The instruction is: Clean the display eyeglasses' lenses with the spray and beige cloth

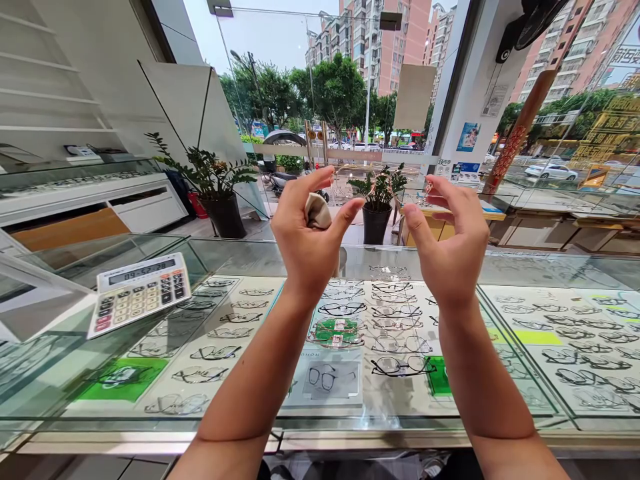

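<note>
A pair of thin-rimmed eyeglasses (pixel 351 183) is held up in front of the window, between my two hands. Its clear lenses and fine rim are hard to make out against the street and the plant behind. My left hand (pixel 309 230) grips one side with thumb and forefinger, and a crumpled beige cloth (pixel 318 211) is tucked in its palm. On the other side, my right hand (pixel 453 237) has its thumb and bent fingers around the edge of the eyeglasses. Below both forearms is a glass display case (pixel 300 427) with several rows of eyeglass frames (pixel 403 365) inside.
A white calculator (pixel 143 290) rests tilted on the glass at the left. Potted plants (pixel 377 223) stand beyond the counter, one in the middle and another (pixel 225 213) farther left. More eyeglass frames (pixel 590 360) lie in the right-hand section of the case.
</note>
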Demonstrator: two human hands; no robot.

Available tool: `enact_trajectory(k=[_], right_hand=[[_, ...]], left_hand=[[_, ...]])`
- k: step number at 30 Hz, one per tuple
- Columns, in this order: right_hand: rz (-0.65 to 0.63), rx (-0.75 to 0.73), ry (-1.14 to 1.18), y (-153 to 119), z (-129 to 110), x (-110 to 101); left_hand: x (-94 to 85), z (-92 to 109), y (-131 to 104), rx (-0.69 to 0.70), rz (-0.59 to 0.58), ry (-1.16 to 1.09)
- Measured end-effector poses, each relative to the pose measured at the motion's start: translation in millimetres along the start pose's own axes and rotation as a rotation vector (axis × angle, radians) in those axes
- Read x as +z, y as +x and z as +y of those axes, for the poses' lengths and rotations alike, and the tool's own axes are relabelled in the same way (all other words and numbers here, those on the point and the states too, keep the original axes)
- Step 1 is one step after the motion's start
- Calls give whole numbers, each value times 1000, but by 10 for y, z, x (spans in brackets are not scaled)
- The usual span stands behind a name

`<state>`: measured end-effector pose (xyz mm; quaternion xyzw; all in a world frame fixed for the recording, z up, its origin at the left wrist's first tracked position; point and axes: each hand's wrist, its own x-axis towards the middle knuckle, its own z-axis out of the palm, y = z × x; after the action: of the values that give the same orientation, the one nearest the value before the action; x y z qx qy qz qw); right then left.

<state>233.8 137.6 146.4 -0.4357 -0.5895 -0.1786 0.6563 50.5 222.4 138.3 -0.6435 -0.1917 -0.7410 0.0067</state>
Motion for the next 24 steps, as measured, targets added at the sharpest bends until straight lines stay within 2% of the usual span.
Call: enact_trajectory(k=[7,15,20,24], right_hand=[[62,-65,-123,-55,-80,38],[79,-139,-198,-75,-113,47],[69,-120,-213,-105,-108,56],[59,-79,-140,-108,-120,65]], left_hand=[[77,-129,-10,-59,-40,-46],[82,-88,-15,-71,-53,-37],[85,-92,-14,-81,-60,-80],[103,-115,-24,-78,-36,-47]])
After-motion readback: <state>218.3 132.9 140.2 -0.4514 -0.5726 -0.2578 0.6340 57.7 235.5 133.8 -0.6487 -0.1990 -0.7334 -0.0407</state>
